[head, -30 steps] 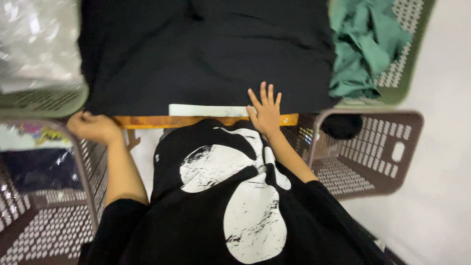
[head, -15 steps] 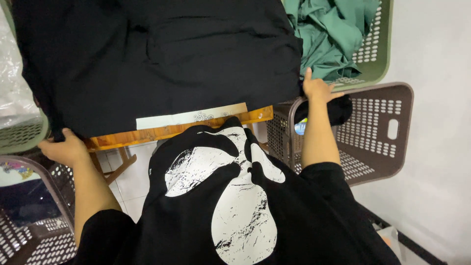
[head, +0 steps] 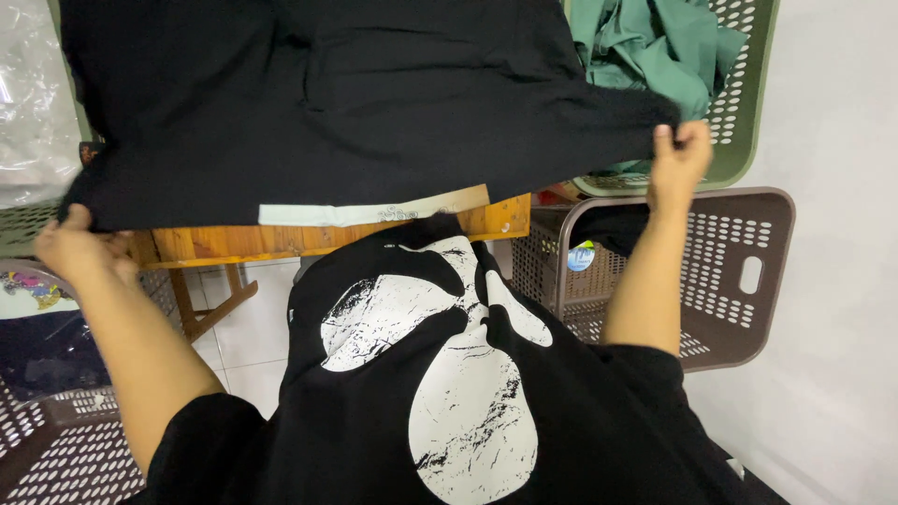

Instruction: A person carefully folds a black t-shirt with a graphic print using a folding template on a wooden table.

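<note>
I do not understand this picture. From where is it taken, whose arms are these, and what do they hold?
A camera worn on a person's head looks down, so you see that person's own chest and arms. The left hand and the right hand each grip an end of a black garment spread over a wooden table. A pale strip lies on the table edge. Plastic baskets stand around: a green basket holding green cloth and a brown basket.
</note>
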